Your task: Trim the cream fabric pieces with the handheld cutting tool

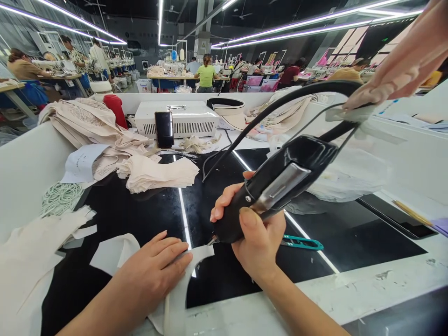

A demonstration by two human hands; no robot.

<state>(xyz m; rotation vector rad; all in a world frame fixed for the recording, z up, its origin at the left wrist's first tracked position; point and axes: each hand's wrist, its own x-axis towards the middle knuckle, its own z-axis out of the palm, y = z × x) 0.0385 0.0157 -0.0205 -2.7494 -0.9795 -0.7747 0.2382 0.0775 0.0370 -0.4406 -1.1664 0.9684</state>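
Curling around the black handheld tool (280,186), the right grip (257,233) was clasped on its smooth, rounded housing; metal tip (212,240) by the end of a thin, pale strip (178,298), contact unclear. Left grip (154,268) lay flat, fingers outstretched, on that strip over the glossy black worktop (154,210). Teal snips (304,243) lay beside the right grip. Farther off: layered cream cloth pieces (161,173); leftward, looped pale-green cords (61,198).

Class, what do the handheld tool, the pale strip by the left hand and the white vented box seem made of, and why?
Tool: likely glossy black plastic, showing sharp highlights; its shiny silver panel may be metal. Pale strip: probably matt fabric, bending softly. Vented box: perhaps painted metal, smooth with slots.
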